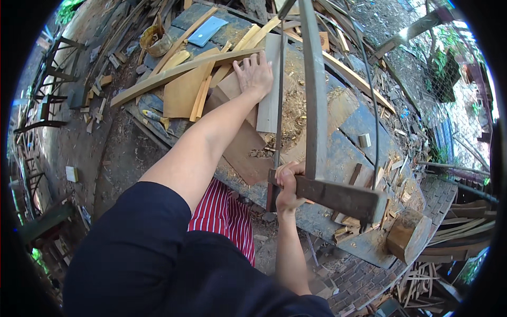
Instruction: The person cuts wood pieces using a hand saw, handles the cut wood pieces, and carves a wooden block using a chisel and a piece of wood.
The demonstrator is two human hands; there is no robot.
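A large wooden frame saw (317,100) stretches across the bench in front of me. My right hand (289,185) is wrapped round the near end of the saw, where its wooden crosspiece meets the blade (279,100). The blade runs along the right edge of a narrow grey-brown board (268,108). My left hand (255,75) lies with fingers spread at this board's left side, pressing down; the fingertips reach towards a long curved wood strip (174,80). Whether the teeth are inside the wood, I cannot tell. Flat brown board pieces (245,148) lie below my left wrist.
Sawdust and chips cover the dark worktable (348,145). A thick wood block (407,235) sits at its near right corner. Thin offcuts (193,92), a blue flat item (207,30) and a dirty bucket (155,41) lie to the far left. Scrap wood surrounds the table.
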